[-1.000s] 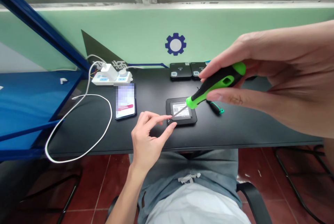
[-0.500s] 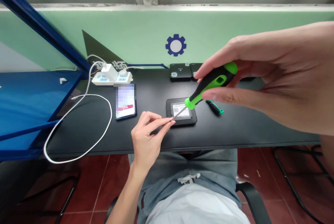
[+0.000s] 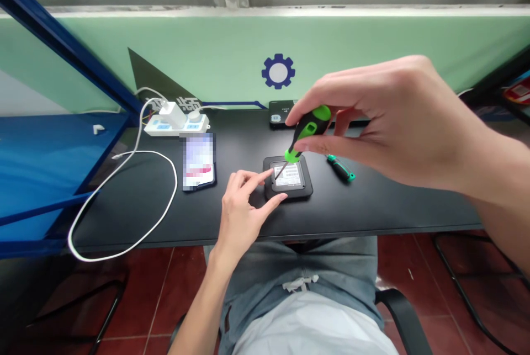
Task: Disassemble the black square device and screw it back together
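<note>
A square black device (image 3: pixel 307 181) with a white label lies on the black table. Its left edge is touched by my left hand (image 3: pixel 244 206), whose thumb and index finger are spread apart. My right hand (image 3: pixel 372 117) grips a green and black screwdriver (image 3: pixel 308 130) between thumb and fingers, tilted, its thin shaft pointing down at the device's left part near the label. Whether the tip sits in a screw is too small to tell. To the right of the device lies a second tool (image 3: pixel 342 168) with a black and green handle.
A phone (image 3: pixel 199 162) lies left of the device. Behind it stands a white power strip (image 3: pixel 177 123) with plugs, and a white cable (image 3: pixel 176 178) loops over the table's left part. Another black box (image 3: pixel 278 115) sits at the back, partly behind my right hand.
My right hand and the screwdriver have moved left, and the tip is now over the device. My left thumb and index finger have parted from the screwdriver's tip and spread at the device's edge.
</note>
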Available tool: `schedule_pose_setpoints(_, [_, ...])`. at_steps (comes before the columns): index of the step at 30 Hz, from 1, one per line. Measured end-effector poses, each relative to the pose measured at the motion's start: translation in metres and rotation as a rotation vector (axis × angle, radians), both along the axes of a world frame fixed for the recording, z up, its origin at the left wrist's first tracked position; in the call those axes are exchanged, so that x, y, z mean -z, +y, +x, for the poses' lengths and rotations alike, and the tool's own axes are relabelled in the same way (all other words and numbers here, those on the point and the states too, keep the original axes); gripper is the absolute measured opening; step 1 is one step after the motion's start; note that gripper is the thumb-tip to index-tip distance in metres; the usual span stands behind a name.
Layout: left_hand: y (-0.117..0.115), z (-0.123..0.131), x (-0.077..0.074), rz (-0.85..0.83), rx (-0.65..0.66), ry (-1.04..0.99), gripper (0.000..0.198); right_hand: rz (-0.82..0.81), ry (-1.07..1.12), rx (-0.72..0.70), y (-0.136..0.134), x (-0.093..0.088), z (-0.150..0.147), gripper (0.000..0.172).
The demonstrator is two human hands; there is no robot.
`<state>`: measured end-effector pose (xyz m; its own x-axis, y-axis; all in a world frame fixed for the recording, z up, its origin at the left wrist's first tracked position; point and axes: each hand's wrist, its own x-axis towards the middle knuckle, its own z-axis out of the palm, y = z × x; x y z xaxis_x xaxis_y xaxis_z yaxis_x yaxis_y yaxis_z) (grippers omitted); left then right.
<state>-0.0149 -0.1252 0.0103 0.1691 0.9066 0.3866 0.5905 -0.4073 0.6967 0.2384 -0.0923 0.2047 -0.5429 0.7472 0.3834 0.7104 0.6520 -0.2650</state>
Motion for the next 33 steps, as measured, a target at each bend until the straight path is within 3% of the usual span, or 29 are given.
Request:
schedule_pose_setpoints(12, [0.002, 0.001, 0.006, -0.036, 0.004, -0.067, 0.03, -0.056, -0.015, -0.102, 0.008, 0.008, -0.007, 0.01])
schedule_pose_setpoints(25, [0.003, 0.002, 0.007, -0.065, -0.009, -0.09, 0.024, -0.087, -0.098, -0.176, 0.014, 0.013, -0.016, 0.014])
schedule_pose_setpoints(29, [0.004, 0.002, 0.009, -0.079, 0.005, -0.125, 0.026, -0.11, -0.219, -0.125, 0.02, 0.015, -0.029, 0.019])
schedule_pose_setpoints(33, [0.008, 0.001, 0.01, -0.111, 0.02, -0.139, 0.027, -0.063, -0.413, -0.036, 0.026, 0.015, -0.04, 0.035])
